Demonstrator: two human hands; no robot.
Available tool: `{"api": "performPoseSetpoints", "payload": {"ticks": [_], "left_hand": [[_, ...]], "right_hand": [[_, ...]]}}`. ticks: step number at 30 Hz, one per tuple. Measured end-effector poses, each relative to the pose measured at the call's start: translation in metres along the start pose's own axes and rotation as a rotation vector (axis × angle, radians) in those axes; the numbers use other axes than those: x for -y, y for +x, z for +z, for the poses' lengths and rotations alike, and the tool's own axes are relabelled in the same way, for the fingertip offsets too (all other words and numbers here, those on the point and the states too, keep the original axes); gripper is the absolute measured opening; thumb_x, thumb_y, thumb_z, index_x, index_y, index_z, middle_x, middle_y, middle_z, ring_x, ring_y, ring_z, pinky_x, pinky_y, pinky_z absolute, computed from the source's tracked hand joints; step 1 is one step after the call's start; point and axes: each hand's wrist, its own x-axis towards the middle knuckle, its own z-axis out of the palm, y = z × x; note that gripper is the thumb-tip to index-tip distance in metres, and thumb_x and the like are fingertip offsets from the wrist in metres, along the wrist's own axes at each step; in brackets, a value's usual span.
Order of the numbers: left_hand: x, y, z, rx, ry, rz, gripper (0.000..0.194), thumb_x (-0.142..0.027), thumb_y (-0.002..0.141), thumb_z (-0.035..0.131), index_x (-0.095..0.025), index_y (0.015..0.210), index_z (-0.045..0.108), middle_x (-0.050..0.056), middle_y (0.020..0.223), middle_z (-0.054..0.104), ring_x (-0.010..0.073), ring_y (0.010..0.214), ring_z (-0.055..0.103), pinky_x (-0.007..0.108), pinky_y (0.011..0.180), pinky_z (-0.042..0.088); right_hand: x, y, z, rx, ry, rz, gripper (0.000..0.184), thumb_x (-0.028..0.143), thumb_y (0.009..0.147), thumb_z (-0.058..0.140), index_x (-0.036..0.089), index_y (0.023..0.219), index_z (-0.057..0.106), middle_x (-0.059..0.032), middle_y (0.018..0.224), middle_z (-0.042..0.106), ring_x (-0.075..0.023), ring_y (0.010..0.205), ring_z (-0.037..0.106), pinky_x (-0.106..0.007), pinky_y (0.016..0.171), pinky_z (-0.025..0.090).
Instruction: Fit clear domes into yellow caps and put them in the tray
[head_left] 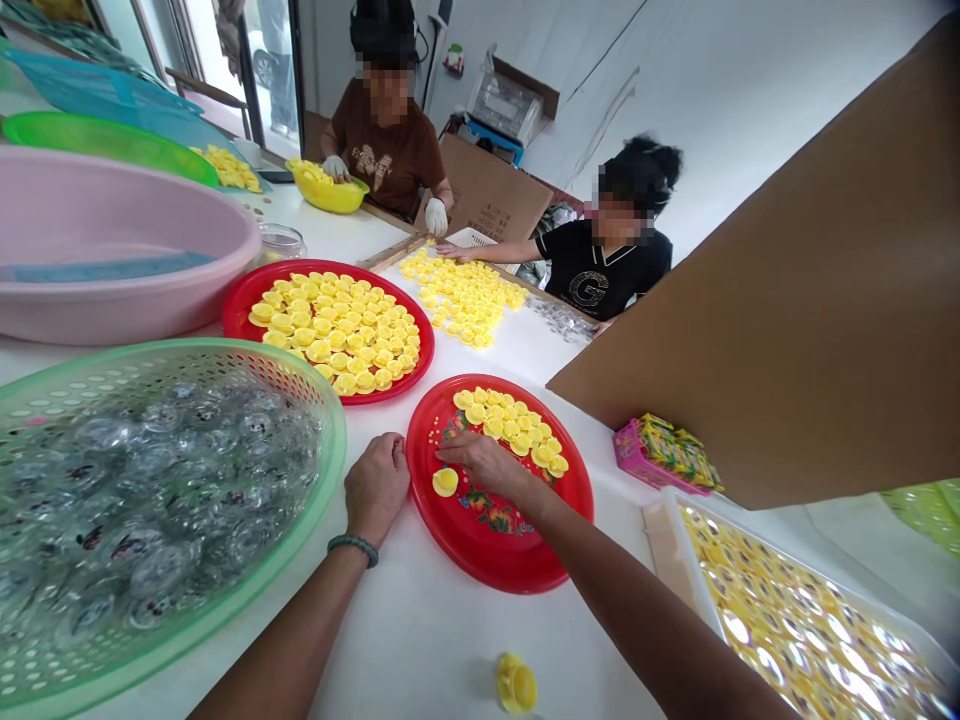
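Observation:
My left hand (377, 487) rests as a closed fist on the white table (420, 620), against the left rim of a red plate (517, 560); a green bead bracelet is on the wrist. My right hand (487, 462) lies on that plate with its fingers pressed together, tips pointing left and down beside a single yellow cap (445, 482). What either hand holds is hidden. A cluster of yellow caps (510, 425) fills the plate's far side.
At left stands a green basket (330, 470) of clear capsules, with a pink basin (112, 290) behind it. A second red plate (240, 310) holds several caps. On the right are a cardboard flap (787, 300), a pink packet basket (664, 455) and a white tray (667, 550). A loose cap (516, 685) lies near me. Two people work opposite.

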Motion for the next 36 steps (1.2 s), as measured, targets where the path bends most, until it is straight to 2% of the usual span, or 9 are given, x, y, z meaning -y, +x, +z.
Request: {"api": "performPoseSetpoints", "payload": {"ticks": [3, 9, 13, 17, 21, 25, 28, 32, 36], "left_hand": [[-0.001, 0.000, 0.000, 0.003, -0.005, 0.002, 0.021, -0.023, 0.091, 0.036, -0.022, 0.094, 0.056, 0.003, 0.097, 0.065, 0.0189, 0.081, 0.060, 0.029, 0.063, 0.039], [-0.001, 0.000, 0.000, 0.012, 0.009, -0.011, 0.022, -0.023, 0.091, 0.036, -0.021, 0.095, 0.057, 0.004, 0.098, 0.065, 0.0187, 0.081, 0.060, 0.028, 0.063, 0.039], [0.000, 0.000, 0.000, 0.007, 0.007, 0.001, 0.022, -0.023, 0.091, 0.036, -0.022, 0.095, 0.057, 0.004, 0.097, 0.065, 0.0187, 0.080, 0.060, 0.028, 0.062, 0.039], [0.000, 0.000, 0.000, 0.003, 0.004, 0.001, 0.021, -0.023, 0.091, 0.036, -0.022, 0.094, 0.056, 0.003, 0.097, 0.065, 0.0188, 0.079, 0.060, 0.028, 0.062, 0.039], [0.000, 0.000, 0.000, 0.002, -0.001, 0.005, 0.020, -0.023, 0.091, 0.036, -0.022, 0.093, 0.056, 0.003, 0.096, 0.065, 0.0187, 0.080, 0.060, 0.028, 0.063, 0.039], [-0.001, 0.000, -0.001, 0.006, 0.000, 0.007, 0.021, -0.023, 0.091, 0.036, -0.022, 0.093, 0.056, 0.003, 0.096, 0.065, 0.0184, 0.080, 0.060, 0.028, 0.062, 0.038], [0.000, -0.001, -0.001, -0.002, 0.000, 0.019, 0.020, -0.023, 0.091, 0.036, -0.022, 0.094, 0.056, 0.003, 0.097, 0.065, 0.0185, 0.080, 0.060, 0.028, 0.062, 0.038], [0.001, -0.001, 0.000, -0.011, 0.001, 0.025, 0.019, -0.023, 0.090, 0.036, -0.022, 0.094, 0.055, 0.002, 0.097, 0.065, 0.0186, 0.080, 0.059, 0.028, 0.062, 0.037], [0.002, -0.001, 0.001, -0.011, -0.007, 0.027, 0.019, -0.023, 0.090, 0.036, -0.023, 0.092, 0.055, 0.002, 0.097, 0.065, 0.0185, 0.080, 0.059, 0.029, 0.062, 0.037]], "right_hand": [[0.001, -0.001, 0.004, -0.017, -0.021, 0.030, 0.036, -0.005, 0.075, 0.050, 0.015, 0.100, 0.068, -0.0095, 0.101, 0.068, -0.0194, 0.093, 0.062, -0.027, 0.081, 0.047], [0.003, 0.004, 0.004, 0.026, -0.086, 0.135, 0.027, 0.000, 0.079, 0.049, 0.017, 0.090, 0.068, -0.0061, 0.086, 0.065, -0.0162, 0.078, 0.060, -0.024, 0.069, 0.045], [0.005, 0.010, 0.006, 0.024, -0.117, 0.200, 0.022, 0.001, 0.076, 0.052, 0.015, 0.083, 0.068, -0.0061, 0.081, 0.063, -0.0159, 0.073, 0.058, -0.023, 0.064, 0.043], [0.003, 0.012, 0.010, -0.018, -0.098, 0.242, 0.021, 0.001, 0.073, 0.054, 0.015, 0.080, 0.068, -0.0058, 0.079, 0.064, -0.0153, 0.071, 0.057, -0.023, 0.063, 0.042], [0.001, 0.007, 0.005, -0.096, -0.057, 0.301, 0.021, 0.004, 0.076, 0.051, 0.016, 0.075, 0.067, -0.0026, 0.073, 0.064, -0.0128, 0.066, 0.057, -0.021, 0.062, 0.042], [0.015, -0.004, -0.010, -0.209, 0.092, 0.344, 0.021, 0.006, 0.078, 0.050, 0.017, 0.083, 0.067, -0.0018, 0.079, 0.067, -0.0117, 0.069, 0.059, -0.020, 0.063, 0.044], [0.034, -0.012, -0.022, -0.237, 0.246, 0.296, 0.020, 0.009, 0.081, 0.051, 0.018, 0.086, 0.068, -0.0016, 0.082, 0.068, -0.0126, 0.072, 0.061, -0.021, 0.066, 0.046], [0.046, -0.018, -0.026, -0.143, 0.248, 0.241, 0.020, 0.011, 0.081, 0.054, 0.018, 0.092, 0.070, -0.0035, 0.086, 0.070, -0.0146, 0.076, 0.063, -0.023, 0.069, 0.047], [0.033, -0.016, -0.018, -0.200, 0.141, 0.298, 0.023, 0.016, 0.087, 0.050, 0.018, 0.101, 0.068, -0.0063, 0.093, 0.070, -0.0169, 0.084, 0.064, -0.025, 0.075, 0.048]]}}
